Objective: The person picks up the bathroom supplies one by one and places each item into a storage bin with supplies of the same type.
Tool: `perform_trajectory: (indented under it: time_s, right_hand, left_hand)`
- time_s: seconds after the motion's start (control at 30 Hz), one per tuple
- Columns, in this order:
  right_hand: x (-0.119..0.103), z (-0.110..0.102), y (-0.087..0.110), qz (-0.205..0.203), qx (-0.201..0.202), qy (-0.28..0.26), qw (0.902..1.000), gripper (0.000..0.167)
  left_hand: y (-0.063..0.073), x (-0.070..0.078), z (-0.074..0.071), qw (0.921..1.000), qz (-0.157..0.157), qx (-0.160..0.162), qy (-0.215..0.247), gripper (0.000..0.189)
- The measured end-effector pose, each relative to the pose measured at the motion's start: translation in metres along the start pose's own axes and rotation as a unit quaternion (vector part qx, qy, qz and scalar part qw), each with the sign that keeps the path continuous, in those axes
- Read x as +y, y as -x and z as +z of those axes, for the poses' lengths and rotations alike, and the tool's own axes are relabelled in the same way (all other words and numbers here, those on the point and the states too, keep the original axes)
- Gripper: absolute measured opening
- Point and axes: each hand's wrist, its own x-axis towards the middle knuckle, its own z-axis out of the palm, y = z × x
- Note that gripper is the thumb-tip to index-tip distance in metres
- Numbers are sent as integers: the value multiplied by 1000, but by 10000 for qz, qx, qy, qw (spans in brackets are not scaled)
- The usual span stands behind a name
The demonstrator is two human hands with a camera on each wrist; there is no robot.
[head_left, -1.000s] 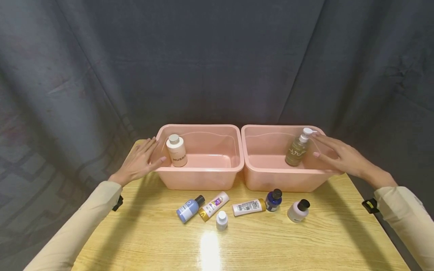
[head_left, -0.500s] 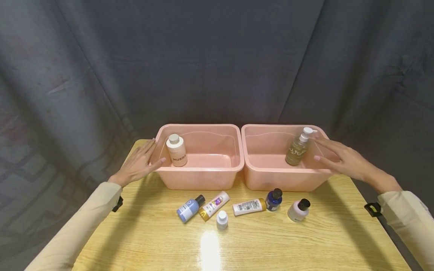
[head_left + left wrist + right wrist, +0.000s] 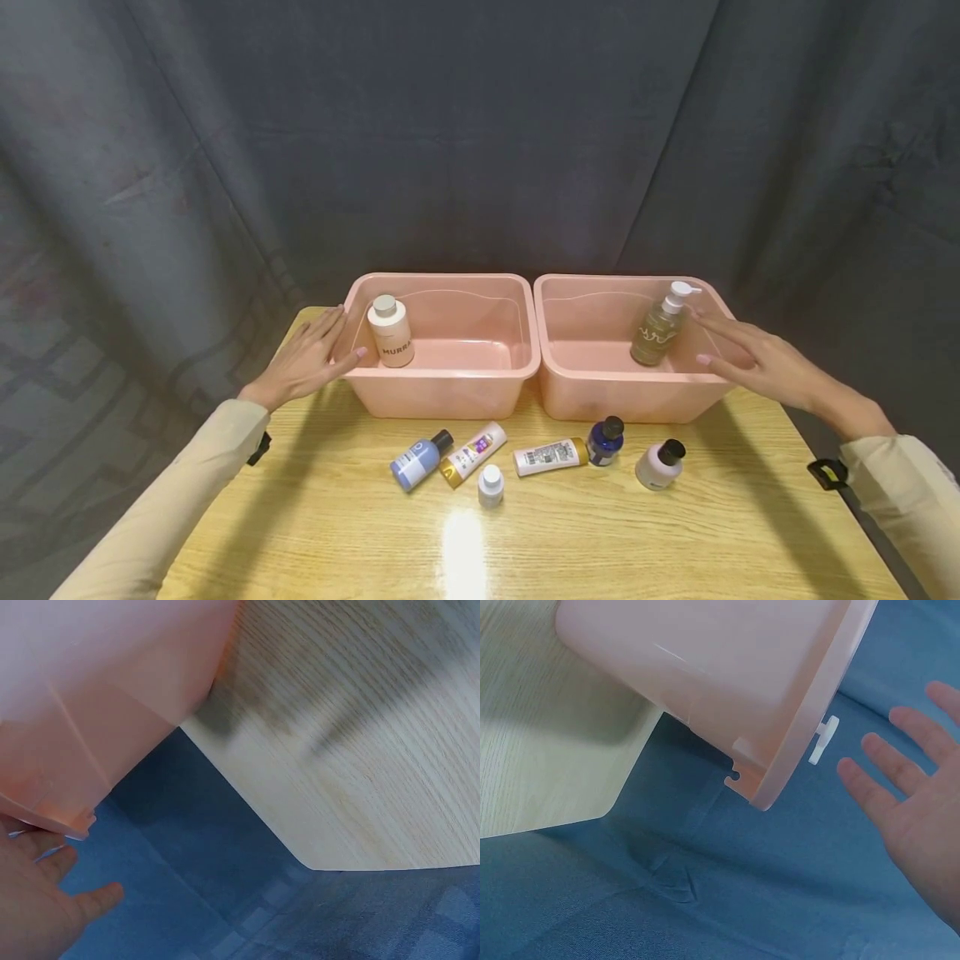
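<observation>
My left hand (image 3: pixel 303 354) lies at the left rim of the left pink bin (image 3: pixel 438 396), fingers extended and thumb over the front corner. In the left wrist view its fingers (image 3: pixel 56 862) are right at the rim. A white bottle (image 3: pixel 392 337) lettered MURRA stands inside that bin. On the other side, my right hand (image 3: pixel 776 367) hovers over the right edge of the right pink bin (image 3: pixel 622 400), fingers spread and holding nothing. Near its fingertips stands a greenish pump bottle (image 3: pixel 655 336); the white pump spout (image 3: pixel 825 740) shows above the rim in the right wrist view.
In front of the bins on the wooden table (image 3: pixel 360 542) are a blue bottle (image 3: pixel 418 462), two tubes (image 3: pixel 474 455), a small white bottle (image 3: pixel 491 487), a dark blue bottle (image 3: pixel 604 443) and a pale black-capped bottle (image 3: pixel 658 467). A grey curtain (image 3: pixel 465 142) hangs behind.
My right hand has drifted slightly right and toward me, away from the pump bottle. The left hand and the items on the table stay where they were.
</observation>
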Motion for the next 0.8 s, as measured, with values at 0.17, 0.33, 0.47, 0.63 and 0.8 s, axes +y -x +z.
perform_trajectory:
  time_s: [0.17, 0.33, 0.47, 0.63, 0.8]
  right_hand:
    - [-2, 1, 3, -68, -9, 7, 10000, 69]
    - [-3, 3, 4, -125, -5, -3, 9999, 68]
    - [-5, 3, 4, -114, -57, -57, 9999, 68]
    - [-8, 3, 5, -135, -71, -11, 9999, 68]
    - [-10, 6, 6, -172, -50, 37, 9998, 68]
  left_hand:
    - [0, -1, 0, 10000, 18, -14, 34, 87]
    - [-1, -1, 1, 10000, -12, -48, 29, 88]
    - [-1, -1, 1, 10000, -32, -78, 43, 89]
    - [-2, -2, 1, 10000, -1, -59, 45, 88]
    - [-1, -3, 1, 10000, 27, -88, 1, 89]
